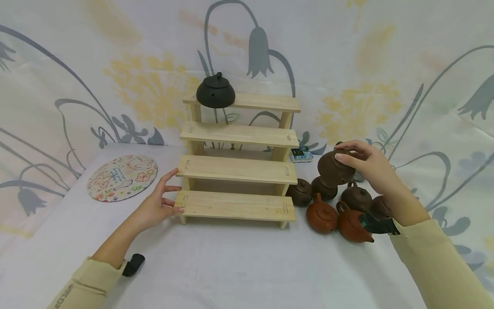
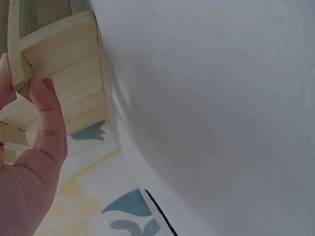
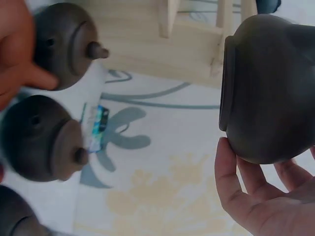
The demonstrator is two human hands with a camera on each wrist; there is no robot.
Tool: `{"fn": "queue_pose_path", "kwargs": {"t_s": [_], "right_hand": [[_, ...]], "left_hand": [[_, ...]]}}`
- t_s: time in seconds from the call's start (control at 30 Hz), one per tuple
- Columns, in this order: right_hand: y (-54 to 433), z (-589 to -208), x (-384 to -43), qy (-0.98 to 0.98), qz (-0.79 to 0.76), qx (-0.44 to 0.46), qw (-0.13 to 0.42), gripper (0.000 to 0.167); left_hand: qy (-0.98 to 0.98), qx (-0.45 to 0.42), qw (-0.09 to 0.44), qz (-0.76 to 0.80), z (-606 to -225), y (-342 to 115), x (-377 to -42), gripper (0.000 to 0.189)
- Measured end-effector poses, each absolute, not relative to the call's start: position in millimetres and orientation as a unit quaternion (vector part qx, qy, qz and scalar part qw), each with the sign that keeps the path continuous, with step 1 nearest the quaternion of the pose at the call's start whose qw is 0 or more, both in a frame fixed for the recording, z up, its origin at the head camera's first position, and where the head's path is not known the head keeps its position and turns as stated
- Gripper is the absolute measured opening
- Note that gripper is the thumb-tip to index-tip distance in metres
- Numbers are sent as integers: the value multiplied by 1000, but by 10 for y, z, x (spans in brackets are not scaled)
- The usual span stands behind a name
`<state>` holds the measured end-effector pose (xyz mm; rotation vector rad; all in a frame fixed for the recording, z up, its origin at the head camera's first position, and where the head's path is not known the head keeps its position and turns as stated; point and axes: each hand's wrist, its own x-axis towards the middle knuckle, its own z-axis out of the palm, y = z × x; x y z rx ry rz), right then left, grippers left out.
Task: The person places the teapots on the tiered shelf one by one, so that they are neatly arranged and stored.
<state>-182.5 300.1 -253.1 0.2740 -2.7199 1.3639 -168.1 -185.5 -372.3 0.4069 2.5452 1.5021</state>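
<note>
A four-tier wooden display stand (image 1: 235,168) stands on the white cloth. At its left end, my left hand (image 1: 159,205) pinches the edge of a lower board, thumb on one side and fingers on the other in the left wrist view. My right hand (image 1: 376,169) grips a dark brown teapot (image 1: 332,168) by its body, raised above a group of teapots right of the stand. That group has several dark brown teapots (image 1: 300,194) and two reddish ones, a front-left teapot (image 1: 322,218) and a front-right teapot (image 1: 353,226). A black teapot (image 1: 215,93) sits on the top board's left end.
A round patterned mat (image 1: 122,178) lies left of the stand. Behind the stand's right side is a small blue-green box (image 1: 301,155). A flower-printed cloth (image 1: 328,51) hangs at the back. White cloth (image 1: 247,266) covers the surface in front.
</note>
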Motion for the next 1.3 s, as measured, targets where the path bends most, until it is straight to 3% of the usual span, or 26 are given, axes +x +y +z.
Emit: {"fn": "queue_pose_path", "kwargs": {"t_s": [0.23, 0.63, 1.1, 1.3], "right_hand": [[2785, -2333, -2060, -853, 499, 138, 67, 24], [2327, -2016, -2512, -806, 569, 155, 57, 18], [1862, -1801, -3064, -799, 583, 135, 67, 23], [1752, -1802, -3248, -816, 564, 109, 66, 34]], "left_hand": [[853, 134, 78, 498, -3727, -1857, -1687, 103], [857, 144, 66, 491, -3746, -1873, -1698, 101], [858, 152, 57, 488, -3729, -1866, -1670, 101], [857, 147, 60, 491, -3735, -1844, -1667, 101]]}}
